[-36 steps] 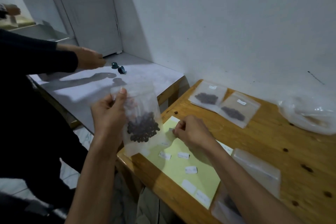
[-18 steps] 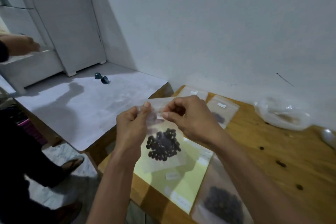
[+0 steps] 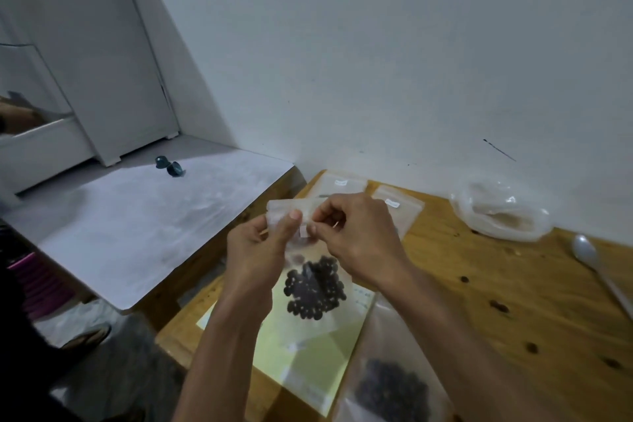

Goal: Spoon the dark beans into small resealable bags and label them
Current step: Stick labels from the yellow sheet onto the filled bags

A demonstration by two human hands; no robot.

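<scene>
Whereas a second ago the left hand (image 3: 255,250) alone held the small clear bag (image 3: 308,271) at the corner of the wooden table (image 3: 513,301) and the right hand (image 3: 356,236) rested on the yellow label sheet (image 3: 308,346), both hands now meet above that sheet, each pinching the upper part of the bag, with a small white label (image 3: 303,231) between the thumbs. The bag hangs upright over the sheet, its dark beans (image 3: 313,288) gathered in a round clump in the lower half. The other person's arm, which reached across the grey side table (image 3: 137,226) earlier, has drawn back to the far left edge of the view. Behind the hands, toward the wall, lie two flat labelled bags (image 3: 397,205), partly hidden. Right of them, near the wall, sits a crumpled, translucent plastic bag (image 3: 500,212), and beside it a pale spoon (image 3: 596,267) lies with its handle running off the right edge. Another filled bag (image 3: 394,384) lies flat just right of the sheet, overlapping its edge. Knotty orange-brown wood lies open between that bag and the spoon. The sheet's near corner comes close to the wooden table's front edge. The grey table is smooth and matte, with two small dark teal caps (image 3: 169,166) near its back.
</scene>
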